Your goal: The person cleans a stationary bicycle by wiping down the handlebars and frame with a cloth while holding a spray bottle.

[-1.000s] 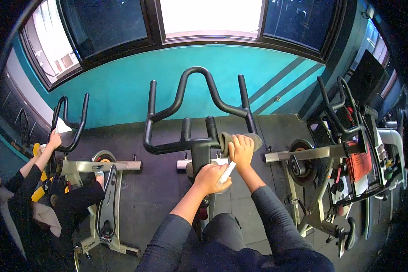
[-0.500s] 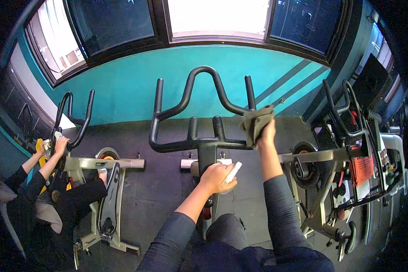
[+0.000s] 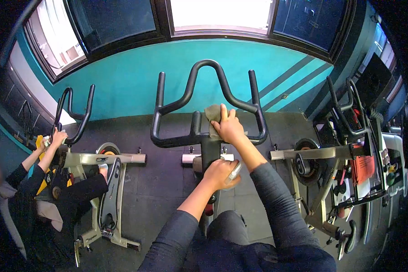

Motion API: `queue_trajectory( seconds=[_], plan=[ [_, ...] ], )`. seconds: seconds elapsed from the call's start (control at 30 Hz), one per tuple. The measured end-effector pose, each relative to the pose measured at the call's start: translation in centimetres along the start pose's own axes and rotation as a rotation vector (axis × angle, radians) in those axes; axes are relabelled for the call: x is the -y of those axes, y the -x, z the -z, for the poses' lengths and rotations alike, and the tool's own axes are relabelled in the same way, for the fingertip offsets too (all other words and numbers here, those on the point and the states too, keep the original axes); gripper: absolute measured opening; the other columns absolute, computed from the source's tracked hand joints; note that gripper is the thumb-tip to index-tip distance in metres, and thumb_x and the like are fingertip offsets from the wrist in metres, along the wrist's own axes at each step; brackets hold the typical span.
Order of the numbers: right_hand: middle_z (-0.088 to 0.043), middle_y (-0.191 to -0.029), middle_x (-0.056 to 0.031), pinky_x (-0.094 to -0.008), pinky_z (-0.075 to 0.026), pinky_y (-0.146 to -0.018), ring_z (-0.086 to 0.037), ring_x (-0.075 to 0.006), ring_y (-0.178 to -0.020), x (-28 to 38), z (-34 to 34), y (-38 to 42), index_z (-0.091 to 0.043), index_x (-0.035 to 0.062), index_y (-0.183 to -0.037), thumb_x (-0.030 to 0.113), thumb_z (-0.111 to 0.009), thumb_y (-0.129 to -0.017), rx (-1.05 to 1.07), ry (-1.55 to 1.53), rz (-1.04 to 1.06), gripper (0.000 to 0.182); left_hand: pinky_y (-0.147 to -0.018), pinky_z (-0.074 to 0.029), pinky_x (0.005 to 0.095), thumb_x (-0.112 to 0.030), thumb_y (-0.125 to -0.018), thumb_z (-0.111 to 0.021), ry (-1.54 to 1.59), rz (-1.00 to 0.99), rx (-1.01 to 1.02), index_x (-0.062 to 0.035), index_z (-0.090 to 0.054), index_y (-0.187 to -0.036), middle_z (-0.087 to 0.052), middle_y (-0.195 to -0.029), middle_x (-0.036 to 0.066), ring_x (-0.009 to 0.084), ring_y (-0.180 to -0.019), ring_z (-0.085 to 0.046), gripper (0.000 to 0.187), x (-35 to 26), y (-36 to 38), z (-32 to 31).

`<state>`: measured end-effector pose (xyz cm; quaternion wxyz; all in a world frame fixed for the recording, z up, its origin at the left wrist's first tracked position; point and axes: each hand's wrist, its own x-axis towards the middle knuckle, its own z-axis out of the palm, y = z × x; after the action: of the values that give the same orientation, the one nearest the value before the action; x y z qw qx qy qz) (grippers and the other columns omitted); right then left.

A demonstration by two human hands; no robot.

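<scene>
In front of me stands an exercise bike with black looped handlebars point(image 3: 204, 63). My right hand point(image 3: 231, 128) is closed over a grey-brown cloth point(image 3: 213, 113), pressing it around the right inner stub of the bar, which is hidden beneath. Lower down, my left hand point(image 3: 220, 174) grips a whitish, partly clear bottle-like object point(image 3: 235, 171) beside the handlebar post point(image 3: 210, 152). Most of that object is covered by my fingers, so its exact kind does not show.
At left, another person point(image 3: 54, 140) holds a pale cloth at a second bike point(image 3: 109, 158). A third bike point(image 3: 310, 156) stands at right, with a red-orange sheet point(image 3: 362, 168) and more equipment beyond. A teal wall point(image 3: 136, 81) with windows lies ahead.
My right hand has moved the cloth left, from the right side of the handlebars to the inner stub near the centre. My left hand stays near the post, its held object tilting slightly.
</scene>
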<state>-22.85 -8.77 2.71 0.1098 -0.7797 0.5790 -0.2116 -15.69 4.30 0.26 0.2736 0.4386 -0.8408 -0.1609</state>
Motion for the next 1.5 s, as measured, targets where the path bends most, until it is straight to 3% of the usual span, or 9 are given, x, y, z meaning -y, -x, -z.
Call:
queue_trajectory(
  seconds=[0.13, 0.4, 0.6, 0.73, 0.9, 1.0, 1.13, 1.27, 1.5],
  plan=[
    [-0.046, -0.110, -0.0255, -0.0472, -0.050, -0.069, -0.060, -0.0425, -0.081, 0.8, -0.4, -0.7, -0.028, 0.0075, -0.132, 0.045, -0.051, -0.084, -0.079, -0.027, -0.154, 0.065, -0.068, -0.048, 0.0425, -0.028, -0.067, -0.064, 0.004, -0.038, -0.033, -0.0027, -0.055, -0.085, -0.061, -0.074, 0.017, 0.0342, -0.072, -0.060, 0.032, -0.2, 0.0, 0.5],
    [-0.052, -0.103, -0.0309, -0.0490, -0.048, -0.072, -0.058, -0.0465, -0.086, -1.4, -0.5, -2.4, -0.031, 0.0025, -0.120, 0.048, -0.047, -0.086, 0.074, -0.289, -0.194, 0.059, -0.070, -0.048, 0.0430, -0.028, -0.066, -0.065, -0.012, -0.022, -0.010, -0.0041, -0.056, -0.085, -0.061, -0.074, 0.015, 0.0339, -0.074, -0.059, 0.032, 0.2, 0.0, 0.1],
    [-0.042, -0.110, -0.0243, -0.0479, -0.049, -0.072, -0.057, -0.0420, -0.084, 0.6, -0.3, 1.1, -0.015, 0.0056, -0.138, 0.040, -0.056, -0.083, -0.026, 0.140, -0.082, 0.077, -0.074, -0.047, 0.0432, -0.032, -0.068, -0.064, -0.027, 0.045, 0.052, -0.0039, -0.057, -0.089, -0.061, -0.080, 0.017, 0.0349, -0.079, -0.059, 0.036, -0.4, -0.2, 0.5],
    [-0.042, -0.111, -0.0228, -0.0456, -0.050, -0.071, -0.057, -0.0399, -0.087, 2.0, 0.1, -0.1, -0.014, 0.0070, -0.138, 0.038, -0.058, -0.082, 0.040, 0.168, -0.194, 0.077, -0.075, -0.047, 0.0438, -0.034, -0.068, -0.064, -0.025, 0.067, 0.094, -0.0039, -0.058, -0.093, -0.062, -0.084, 0.018, 0.0356, -0.084, -0.058, 0.039, 0.0, 0.0, 0.3],
    [-0.058, -0.092, -0.0221, -0.0460, -0.051, -0.067, -0.062, -0.0383, -0.078, 1.8, 0.2, -1.6, -0.038, 0.0040, -0.110, 0.050, -0.045, -0.086, -0.044, 0.089, -0.245, 0.052, -0.075, -0.047, 0.0432, -0.033, -0.069, -0.064, -0.054, 0.074, 0.117, -0.0043, -0.059, -0.093, -0.062, -0.085, 0.017, 0.0350, -0.083, -0.059, 0.037, -0.1, -0.1, 0.4],
    [-0.063, -0.089, -0.0224, -0.0469, -0.049, -0.072, -0.063, -0.0385, -0.083, 0.8, 0.8, -2.6, -0.043, 0.0042, -0.103, 0.056, -0.033, -0.088, 0.065, 0.041, -0.288, 0.055, -0.074, -0.047, 0.0426, -0.032, -0.069, -0.064, -0.042, 0.063, 0.067, -0.0042, -0.059, -0.092, -0.062, -0.084, 0.017, 0.0350, -0.080, -0.059, 0.036, 0.0, 0.1, 0.1],
    [-0.064, -0.090, -0.0218, -0.0473, -0.048, -0.074, -0.062, -0.0384, -0.085, 0.5, 0.9, -3.0, -0.043, 0.0042, -0.104, 0.058, -0.027, -0.089, 0.074, 0.012, -0.315, 0.058, -0.074, -0.048, 0.0419, -0.033, -0.068, -0.064, -0.037, 0.047, 0.077, -0.0041, -0.059, -0.092, -0.061, -0.083, 0.017, 0.0351, -0.077, -0.059, 0.038, -0.1, -0.1, 0.4],
    [-0.053, -0.101, -0.0271, -0.0489, -0.049, -0.070, -0.060, -0.0427, -0.083, 0.7, 0.0, -1.0, -0.033, 0.0027, -0.119, 0.049, -0.041, -0.088, -0.014, 0.001, -0.211, 0.056, -0.074, -0.048, 0.0419, -0.033, -0.068, -0.065, -0.029, 0.056, 0.110, -0.0041, -0.059, -0.093, -0.061, -0.082, 0.017, 0.0345, -0.078, -0.059, 0.039, -0.5, -0.3, 0.7],
    [-0.054, -0.099, -0.0271, -0.0490, -0.049, -0.068, -0.060, -0.0419, -0.085, 0.6, 0.0, -0.3, -0.026, 0.0042, -0.129, 0.048, -0.041, -0.088, -0.017, 0.024, -0.163, 0.061, -0.073, -0.047, 0.0425, -0.029, -0.067, -0.065, -0.004, 0.026, 0.047, -0.0044, -0.057, -0.090, -0.061, -0.078, 0.016, 0.0345, -0.077, -0.059, 0.035, -0.1, 0.0, 0.4]
  ],
)
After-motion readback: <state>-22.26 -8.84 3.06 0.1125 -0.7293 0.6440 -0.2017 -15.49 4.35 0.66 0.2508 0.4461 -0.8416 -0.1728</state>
